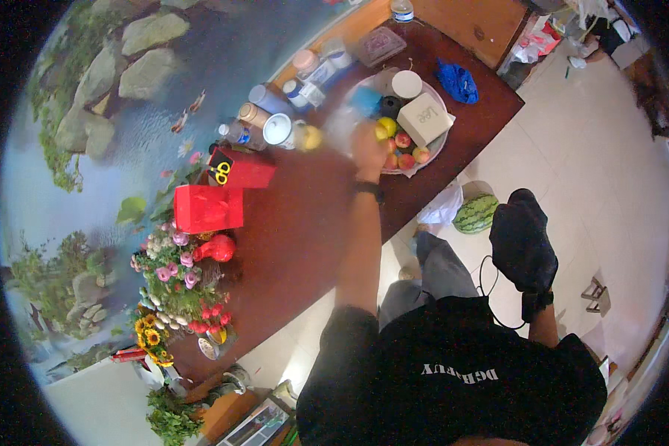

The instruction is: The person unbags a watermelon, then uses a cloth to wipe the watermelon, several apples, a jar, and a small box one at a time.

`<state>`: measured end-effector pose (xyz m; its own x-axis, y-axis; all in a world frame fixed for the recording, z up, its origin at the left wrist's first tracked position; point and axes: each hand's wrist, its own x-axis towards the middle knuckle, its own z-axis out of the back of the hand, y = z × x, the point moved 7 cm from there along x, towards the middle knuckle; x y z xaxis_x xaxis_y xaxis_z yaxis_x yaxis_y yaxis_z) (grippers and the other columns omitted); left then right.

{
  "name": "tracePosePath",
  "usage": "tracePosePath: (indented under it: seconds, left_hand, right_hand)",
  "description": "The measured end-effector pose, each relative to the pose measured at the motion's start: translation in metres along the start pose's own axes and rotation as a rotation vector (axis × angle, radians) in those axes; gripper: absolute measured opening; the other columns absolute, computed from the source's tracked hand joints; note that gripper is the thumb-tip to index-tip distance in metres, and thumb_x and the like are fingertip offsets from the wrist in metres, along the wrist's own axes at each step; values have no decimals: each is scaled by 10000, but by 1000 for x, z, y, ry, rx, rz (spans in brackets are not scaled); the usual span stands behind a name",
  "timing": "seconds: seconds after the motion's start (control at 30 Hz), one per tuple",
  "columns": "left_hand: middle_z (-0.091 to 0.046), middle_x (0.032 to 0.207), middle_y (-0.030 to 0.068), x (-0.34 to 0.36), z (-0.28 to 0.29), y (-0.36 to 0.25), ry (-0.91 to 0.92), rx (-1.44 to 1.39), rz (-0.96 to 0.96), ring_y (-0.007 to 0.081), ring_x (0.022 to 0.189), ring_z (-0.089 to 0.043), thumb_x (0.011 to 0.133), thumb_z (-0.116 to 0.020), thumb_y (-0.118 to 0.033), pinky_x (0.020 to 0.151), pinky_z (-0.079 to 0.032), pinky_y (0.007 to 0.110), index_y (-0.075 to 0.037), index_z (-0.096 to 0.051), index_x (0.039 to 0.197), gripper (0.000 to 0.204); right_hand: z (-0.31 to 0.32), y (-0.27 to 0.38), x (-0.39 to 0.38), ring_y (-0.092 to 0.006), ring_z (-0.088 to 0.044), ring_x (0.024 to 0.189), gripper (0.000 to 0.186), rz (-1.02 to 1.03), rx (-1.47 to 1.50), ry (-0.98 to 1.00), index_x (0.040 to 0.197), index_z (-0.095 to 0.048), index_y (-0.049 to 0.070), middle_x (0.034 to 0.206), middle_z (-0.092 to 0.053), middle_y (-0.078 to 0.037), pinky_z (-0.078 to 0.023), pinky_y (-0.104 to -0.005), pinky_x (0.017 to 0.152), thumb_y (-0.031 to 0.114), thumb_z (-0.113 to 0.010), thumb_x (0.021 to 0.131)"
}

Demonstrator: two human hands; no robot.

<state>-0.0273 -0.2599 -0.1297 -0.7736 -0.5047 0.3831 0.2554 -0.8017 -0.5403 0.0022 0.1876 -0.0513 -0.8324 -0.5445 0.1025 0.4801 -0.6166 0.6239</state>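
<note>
My left hand [369, 154] reaches over the dark red table to the left rim of a round white tray [443, 149]. Motion smears its fingers, so their grip cannot be made out. A pale, see-through blur [340, 128] lies just left of it. On the tray, right of this hand, are yellow fruit [386, 127], several red-and-yellow fruits [406, 160], a cream box [425, 120], a white round lid or tub [406, 84] and a black round thing [389, 105]. My right hand [524, 241] hangs over the floor at my side, covered in black like a glove; its fingers are hidden.
Bottles and jars, including a white cup [278, 130], line the table's wall side. Red boxes [209, 209], yellow-handled scissors [221, 173] and flowers [167, 271] stand left. A blue bag [457, 81] lies beyond the tray. A watermelon [476, 214] and small stool [595, 296] are on the floor.
</note>
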Motion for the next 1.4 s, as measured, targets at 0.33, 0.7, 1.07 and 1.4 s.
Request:
tracePosePath:
  seconds: [0.33,0.7,1.07,1.4]
  left_hand:
    - [-572,1040,167,-4,32,-15,101,-28,29,326,981,-546,638,-761,-104,856,-437,425,-28,-534,1082,504]
    - [-480,1148,110,-89,143,-158,125,-1464,654,186,1041,-494,794,-530,-132,921,-404,312,15,-404,1219,467]
    - [-475,1250,224,-102,217,-170,-25,-743,-309,352,1131,-487,572,-859,-233,945,-412,423,-80,-402,1261,841]
    - [-478,1256,198,-126,207,-144,232,-1038,-107,287,1090,-511,633,-817,-202,923,-427,388,-28,-419,1243,749]
  right_hand:
    - [-33,47,79,-254,-564,995,320,100,168,82,1120,-558,13,1113,-573,-113,-473,-370,850,172,-545,842]
    - [-97,191,115,-237,-556,999,316,-96,1143,269,1126,-543,9,1115,-562,-103,-473,-369,844,201,-528,875]
    - [-63,233,100,-276,-481,1087,430,-250,826,37,1181,-500,13,1113,-520,-138,-362,-336,957,275,-450,843]
    - [-84,252,79,-254,-518,1078,414,-371,1279,25,1146,-540,17,1154,-547,-162,-376,-339,956,251,-539,805]
